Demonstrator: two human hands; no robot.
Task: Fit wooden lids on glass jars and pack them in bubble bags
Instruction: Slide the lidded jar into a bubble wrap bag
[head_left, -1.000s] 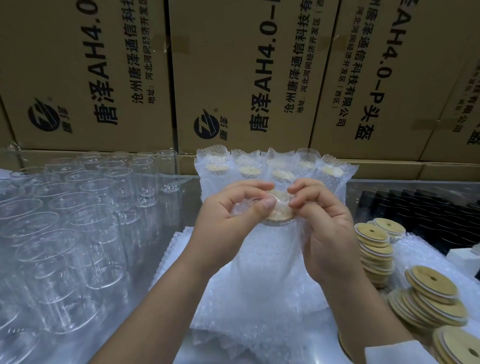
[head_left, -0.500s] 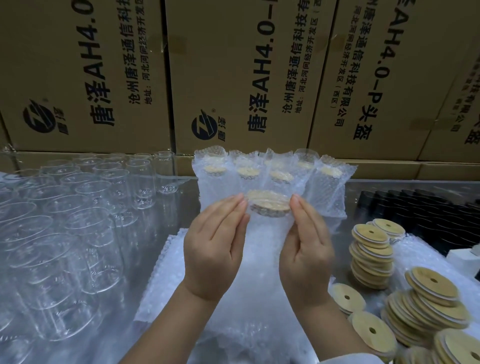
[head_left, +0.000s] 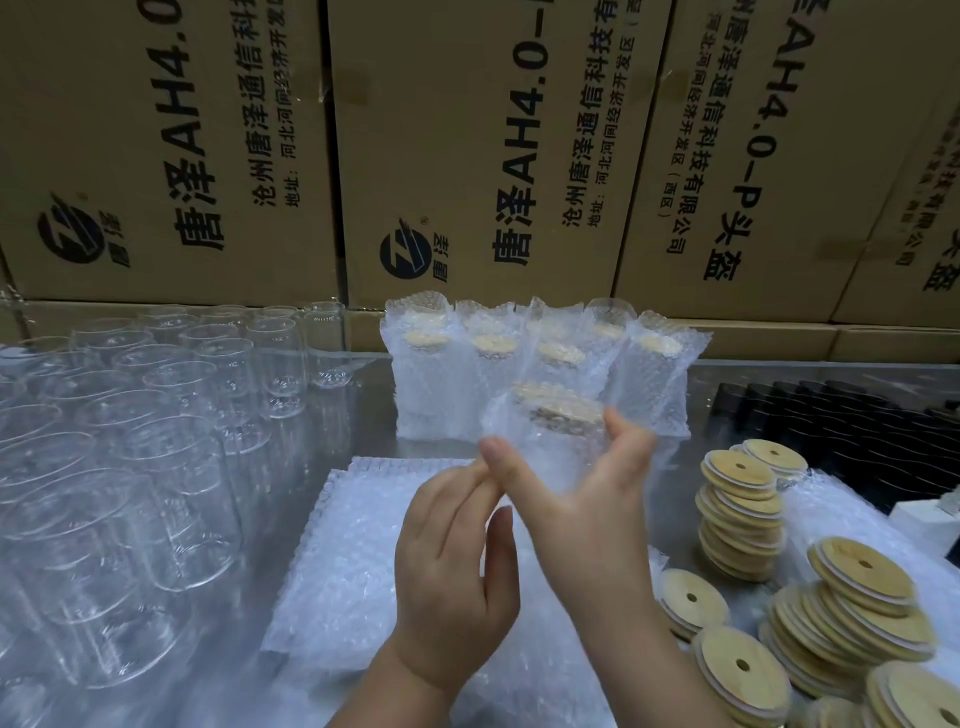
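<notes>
Landmark = stack of flat bubble bags (head_left: 358, 551), lying centre on the table (head_left: 753, 379). Nearest, over the stack's right half: left hand (head_left: 452, 587) is flat, fingers (head_left: 457, 499) straight and pointing up, thumb apart, gripping nothing. The fingertips reach the lower edge of the bag; whether they touch it I cannot tell, as the right thumb covers them. Just above it, the right hand (head_left: 592, 499) grips the bagged jar (head_left: 540, 441), thumb on one side and curled fingers on the other. The jar is held off the table, tilted, its wooden lid (head_left: 558, 408) seated on top inside the bag. Right of the stack: loose wooden lids (head_left: 743, 514) in leaning piles, some flat ones touching the stack's right edge, so little room there. Left of the stack: empty glass jars (head_left: 156, 467) packed tight, with a thin bare strip along the stack's left edge. Behind the stack: row of packed jars (head_left: 447, 364) upright, close to its far edge. Far right of the stack: black items (head_left: 841, 415) and a white box (head_left: 930, 519). Beyond everything, cartons (head_left: 467, 156) close off the back.
</notes>
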